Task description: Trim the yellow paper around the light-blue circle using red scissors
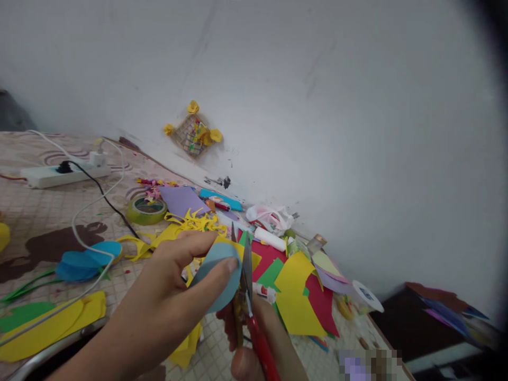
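Note:
My left hand pinches a light blue paper piece between thumb and fingers, near the bottom middle of the view. My right hand grips red-handled scissors, whose blades point up along the right edge of the blue piece. A yellow paper sheet shows just behind the blue piece. Both hands hover over a table strewn with coloured paper.
Yellow, red and green paper scraps lie to the right. A glue stick, a green tape roll, a purple sheet and blue paper petals lie around. A white power strip with cables sits far left. A white wall rises behind.

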The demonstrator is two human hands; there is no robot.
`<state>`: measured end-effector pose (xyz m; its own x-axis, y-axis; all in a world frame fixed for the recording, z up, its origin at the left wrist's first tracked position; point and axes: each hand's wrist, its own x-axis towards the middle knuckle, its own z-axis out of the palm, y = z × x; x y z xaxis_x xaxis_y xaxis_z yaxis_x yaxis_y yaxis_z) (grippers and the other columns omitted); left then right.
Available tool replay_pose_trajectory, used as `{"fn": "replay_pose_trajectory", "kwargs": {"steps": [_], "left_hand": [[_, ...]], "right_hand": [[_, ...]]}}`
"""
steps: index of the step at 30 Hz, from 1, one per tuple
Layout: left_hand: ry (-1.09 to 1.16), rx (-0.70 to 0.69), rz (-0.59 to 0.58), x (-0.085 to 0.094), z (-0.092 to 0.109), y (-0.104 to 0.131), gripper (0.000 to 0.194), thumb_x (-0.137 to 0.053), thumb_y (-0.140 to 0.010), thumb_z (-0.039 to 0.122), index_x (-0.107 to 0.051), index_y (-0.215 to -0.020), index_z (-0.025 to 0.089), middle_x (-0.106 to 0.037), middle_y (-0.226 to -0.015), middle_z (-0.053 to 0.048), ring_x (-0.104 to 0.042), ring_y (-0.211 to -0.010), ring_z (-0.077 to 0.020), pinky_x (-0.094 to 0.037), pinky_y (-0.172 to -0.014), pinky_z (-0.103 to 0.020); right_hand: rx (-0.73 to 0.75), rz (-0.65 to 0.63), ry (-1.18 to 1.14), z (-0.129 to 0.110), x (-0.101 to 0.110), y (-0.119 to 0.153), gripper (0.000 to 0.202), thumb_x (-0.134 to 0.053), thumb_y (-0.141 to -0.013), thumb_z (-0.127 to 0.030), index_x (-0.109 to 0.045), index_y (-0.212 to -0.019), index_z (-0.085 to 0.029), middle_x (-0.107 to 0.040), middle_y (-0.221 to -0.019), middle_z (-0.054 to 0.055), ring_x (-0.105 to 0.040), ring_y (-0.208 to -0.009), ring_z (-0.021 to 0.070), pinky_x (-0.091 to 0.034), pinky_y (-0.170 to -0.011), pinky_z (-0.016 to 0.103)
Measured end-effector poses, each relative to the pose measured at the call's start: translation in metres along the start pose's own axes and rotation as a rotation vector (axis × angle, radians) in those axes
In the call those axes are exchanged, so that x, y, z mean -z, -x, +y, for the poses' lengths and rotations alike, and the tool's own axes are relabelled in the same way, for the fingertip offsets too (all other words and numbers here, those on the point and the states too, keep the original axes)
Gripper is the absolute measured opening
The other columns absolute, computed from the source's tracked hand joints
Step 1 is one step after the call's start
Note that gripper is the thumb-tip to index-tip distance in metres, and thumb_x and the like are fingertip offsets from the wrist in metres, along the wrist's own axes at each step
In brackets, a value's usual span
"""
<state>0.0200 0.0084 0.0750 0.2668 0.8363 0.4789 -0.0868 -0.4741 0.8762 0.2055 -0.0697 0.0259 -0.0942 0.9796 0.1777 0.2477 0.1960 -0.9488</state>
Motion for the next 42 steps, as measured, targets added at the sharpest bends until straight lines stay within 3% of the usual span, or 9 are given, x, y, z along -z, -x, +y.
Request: {"fn": "replay_pose_trajectory", "kwargs": {"steps": [5, 11, 17, 23, 27, 32, 37, 42], "left_hand": [[-0.024, -0.001, -0.006, 0.0, 0.007, -0.001, 0.027, -0.06, -0.09, 0.032, -0.062, -0.065, 0.024, -0.063, -0.064, 0.001, -0.059, -0.064, -0.0171, -0.05, -0.052, -0.022], [0.007, -0.002, -0.02, 0.0, 0.004, 0.0, 0.028, -0.058, -0.095, 0.034, -0.066, -0.07, 0.024, -0.067, -0.067, 0.002, -0.062, -0.066, -0.0165, -0.051, -0.053, -0.02], [0.055, 0.023, -0.04, 0.003, 0.004, 0.001, 0.027, -0.061, -0.094, 0.033, -0.067, -0.07, 0.024, -0.068, -0.068, 0.003, -0.063, -0.065, -0.0155, -0.053, -0.054, -0.02], [0.133, 0.068, -0.062, 0.004, 0.0, 0.001, 0.022, -0.063, -0.094, 0.031, -0.072, -0.075, 0.025, -0.074, -0.074, 0.002, -0.066, -0.071, -0.0162, -0.055, -0.058, -0.02], [0.17, 0.082, -0.08, 0.005, 0.001, 0.001, 0.022, -0.064, -0.094, 0.03, -0.073, -0.075, 0.025, -0.072, -0.072, 0.004, -0.063, -0.066, -0.0133, -0.052, -0.055, -0.017], [0.184, 0.085, -0.05, 0.004, 0.0, 0.002, 0.022, -0.065, -0.093, 0.03, -0.071, -0.073, 0.025, -0.069, -0.07, 0.004, -0.06, -0.064, -0.0127, -0.05, -0.052, -0.015], [0.211, 0.101, -0.091, 0.004, -0.001, 0.002, 0.021, -0.067, -0.093, 0.032, -0.074, -0.075, 0.025, -0.072, -0.072, 0.004, -0.063, -0.065, -0.0135, -0.053, -0.054, -0.017], [0.25, 0.137, -0.097, 0.004, 0.004, 0.0, 0.016, -0.071, -0.09, 0.029, -0.075, -0.075, 0.026, -0.073, -0.072, 0.005, -0.065, -0.067, -0.0138, -0.055, -0.059, -0.017]], "right_hand": [[-0.029, -0.002, 0.042, 0.001, 0.004, 0.002, 0.068, -0.069, -0.078, -0.087, -0.073, -0.112, -0.029, -0.064, -0.097, 0.005, -0.055, -0.08, 0.0207, -0.046, -0.067, 0.03], [0.013, 0.042, -0.002, 0.012, 0.004, 0.004, 0.065, -0.07, -0.081, -0.084, -0.073, -0.118, -0.031, -0.065, -0.095, 0.004, -0.055, -0.079, 0.0208, -0.053, -0.081, 0.035], [0.053, 0.038, 0.011, 0.023, 0.007, 0.006, 0.071, -0.072, -0.084, -0.078, -0.064, -0.14, -0.035, -0.062, -0.093, 0.003, -0.056, -0.08, 0.0213, -0.051, -0.067, 0.03], [0.017, 0.024, -0.06, 0.025, 0.01, 0.002, 0.066, -0.077, -0.076, -0.081, -0.07, -0.115, -0.028, -0.062, -0.096, 0.005, -0.055, -0.075, 0.0197, -0.049, -0.057, 0.027], [0.058, 0.05, 0.02, 0.021, 0.014, 0.001, 0.061, -0.076, -0.078, -0.08, -0.068, -0.106, -0.027, -0.062, -0.091, 0.004, -0.056, -0.073, 0.0197, -0.049, -0.057, 0.027], [0.028, 0.025, 0.071, 0.021, 0.018, 0.003, 0.064, -0.07, -0.08, -0.084, -0.068, -0.11, -0.027, -0.064, -0.094, 0.004, -0.058, -0.072, 0.0196, -0.049, -0.057, 0.028], [-0.024, -0.007, -0.024, 0.02, 0.017, 0.002, 0.074, -0.076, -0.069, -0.089, -0.073, -0.109, -0.026, -0.064, -0.093, 0.004, -0.056, -0.075, 0.0205, -0.047, -0.058, 0.028], [0.014, -0.005, 0.024, 0.016, 0.015, 0.004, 0.073, -0.068, -0.076, -0.089, -0.072, -0.12, -0.031, -0.068, -0.099, 0.005, -0.057, -0.079, 0.0221, -0.047, -0.067, 0.031]]}}
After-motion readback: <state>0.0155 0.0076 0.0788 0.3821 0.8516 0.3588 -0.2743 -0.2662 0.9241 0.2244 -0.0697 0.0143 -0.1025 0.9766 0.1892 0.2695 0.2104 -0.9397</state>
